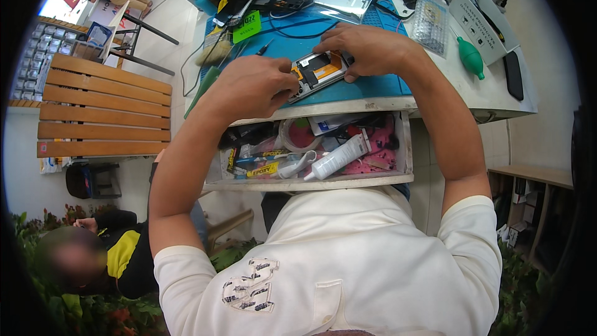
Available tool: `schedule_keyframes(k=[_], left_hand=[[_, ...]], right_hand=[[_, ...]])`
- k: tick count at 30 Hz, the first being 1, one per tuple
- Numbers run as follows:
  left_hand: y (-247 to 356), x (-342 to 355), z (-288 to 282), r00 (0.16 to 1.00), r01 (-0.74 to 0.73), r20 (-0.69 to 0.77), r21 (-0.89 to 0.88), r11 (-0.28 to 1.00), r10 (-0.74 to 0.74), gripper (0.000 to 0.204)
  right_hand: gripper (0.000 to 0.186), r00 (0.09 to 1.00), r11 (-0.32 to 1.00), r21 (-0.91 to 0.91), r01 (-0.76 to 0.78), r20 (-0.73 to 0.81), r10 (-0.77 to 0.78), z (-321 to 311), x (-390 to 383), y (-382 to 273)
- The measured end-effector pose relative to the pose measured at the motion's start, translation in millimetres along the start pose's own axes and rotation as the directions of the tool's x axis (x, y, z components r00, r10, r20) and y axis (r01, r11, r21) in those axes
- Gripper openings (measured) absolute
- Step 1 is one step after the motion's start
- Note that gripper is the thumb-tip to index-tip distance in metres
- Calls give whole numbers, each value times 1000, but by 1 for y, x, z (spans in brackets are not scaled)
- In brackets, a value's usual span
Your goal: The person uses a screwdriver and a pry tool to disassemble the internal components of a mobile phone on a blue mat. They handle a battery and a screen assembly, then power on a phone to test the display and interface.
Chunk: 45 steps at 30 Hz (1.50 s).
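Note:
An opened phone (pixel 326 73), its silver frame showing black and orange parts inside, lies slantwise on the blue work mat (pixel 373 87) near the table's front edge. My right hand (pixel 367 50) grips its right end, with the thumb on the near side and the fingers at the far side. At the phone's left end my left hand (pixel 258 87) has its fingers curled together against the frame. Whatever those fingertips pinch is hidden. Just beyond the left hand lies a thin dark-tipped tool (pixel 265 47).
An open drawer (pixel 311 183) below holds tubes and a tape roll (pixel 301 134). Cables, phone parts and a green card (pixel 247 27) clutter the far mat. At right are a green air blower (pixel 471 58) and a dark phone (pixel 513 76). Another person (pixel 124 255) sits at left.

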<state>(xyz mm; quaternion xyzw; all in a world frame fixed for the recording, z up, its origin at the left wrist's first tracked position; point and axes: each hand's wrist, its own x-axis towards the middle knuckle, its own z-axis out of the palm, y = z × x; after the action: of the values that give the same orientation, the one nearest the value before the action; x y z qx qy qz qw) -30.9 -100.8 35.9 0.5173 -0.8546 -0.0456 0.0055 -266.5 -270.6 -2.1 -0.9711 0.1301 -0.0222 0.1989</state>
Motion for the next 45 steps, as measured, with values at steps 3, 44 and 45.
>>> schedule_keyframes(k=[3,44,45], left_hand=[[0,1,0,1000,-9,-16,-5,1000,9,9],[73,-81,74,728,318,-31,-869,378,-684,20],[76,-81,73,731,305,-54,-866,396,-680,19]], right_hand=[[81,1000,1000,2,15,17,-15,0,2,2],[70,855,957,-284,-62,-509,-96,59,-79,-67],[71,842,940,-337,-58,-522,-135,55,-79,-71]])
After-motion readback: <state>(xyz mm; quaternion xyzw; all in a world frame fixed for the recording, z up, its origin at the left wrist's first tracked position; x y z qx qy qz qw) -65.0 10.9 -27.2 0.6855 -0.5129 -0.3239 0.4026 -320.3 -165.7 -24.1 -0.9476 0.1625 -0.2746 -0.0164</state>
